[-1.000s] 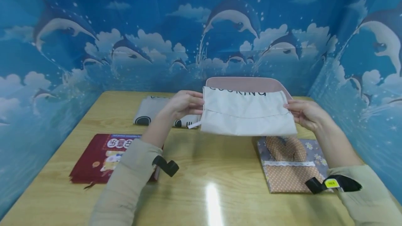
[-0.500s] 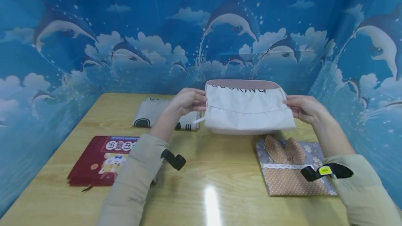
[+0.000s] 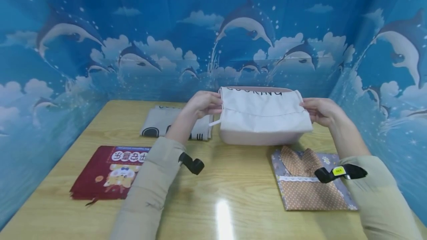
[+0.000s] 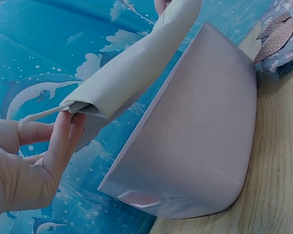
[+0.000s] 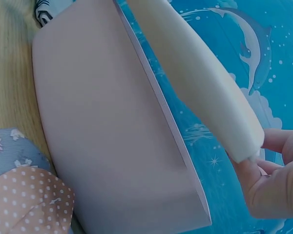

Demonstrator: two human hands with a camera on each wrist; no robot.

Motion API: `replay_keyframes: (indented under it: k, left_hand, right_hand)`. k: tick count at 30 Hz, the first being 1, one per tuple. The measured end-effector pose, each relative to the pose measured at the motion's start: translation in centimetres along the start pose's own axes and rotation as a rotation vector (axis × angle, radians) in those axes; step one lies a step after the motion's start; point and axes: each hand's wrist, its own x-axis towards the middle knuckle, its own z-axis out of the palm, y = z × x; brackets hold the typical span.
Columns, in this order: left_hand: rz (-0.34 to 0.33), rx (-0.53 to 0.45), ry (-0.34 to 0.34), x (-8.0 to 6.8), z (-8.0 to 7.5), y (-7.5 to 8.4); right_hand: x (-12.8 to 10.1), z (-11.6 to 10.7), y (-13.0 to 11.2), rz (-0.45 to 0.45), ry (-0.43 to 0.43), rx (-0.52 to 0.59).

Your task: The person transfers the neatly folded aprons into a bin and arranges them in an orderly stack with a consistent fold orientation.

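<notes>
Folded cloth point(image 3: 263, 116) lowered, over pink bin point(image 3: 260, 136)

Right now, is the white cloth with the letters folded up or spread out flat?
Folded. The white cloth is doubled into a thick band, held at its ends by the left hand and right hand over the pink tub.

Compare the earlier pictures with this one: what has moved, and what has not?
Both hands, left hand and right hand, have lowered the folded white cloth toward the pink bin, keeping their grip. The bin and the other folded cloths stayed put.
</notes>
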Motion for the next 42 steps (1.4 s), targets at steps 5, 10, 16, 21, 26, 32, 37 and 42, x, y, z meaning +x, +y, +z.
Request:
replay_keyframes:
  k: [5, 10, 16, 21, 26, 32, 37, 42]
  left_hand:
    - [-0.002, -0.020, -0.001, 0.5, 0.4, 0.2]
    - [-0.017, -0.038, 0.011, 1.2, 0.7, 0.2]
    - [-0.022, -0.039, 0.032, 1.9, 1.4, -0.2]
    - [-0.012, -0.047, 0.045, 2.4, 1.7, -0.3]
    - [0.004, -0.068, 0.079, 2.6, 1.9, -0.2]
    - [0.006, -0.082, 0.115, 2.6, 2.2, 0.1]
    - [0.024, -0.091, 0.135, 2.8, 2.4, 0.1]
    - [0.052, -0.091, 0.156, 3.2, 2.7, 0.0]
  right_hand:
    - [0.4, -0.2, -0.4, 0.017, 0.015, -0.034]
    - [0.8, -0.4, -0.9, 0.038, 0.048, -0.049]
    - [1.4, -0.9, -0.9, 0.051, 0.076, -0.007]
    - [1.7, -1.1, -0.9, 0.052, 0.086, 0.014]
    - [2.1, -0.9, -1.2, 0.034, 0.135, -0.052]
    - [2.6, -0.7, -1.4, 0.015, 0.207, -0.111]
    - [3.1, -0.6, -1.5, 0.008, 0.249, -0.151]
    - [3.5, -0.6, -1.4, 0.010, 0.258, -0.180]
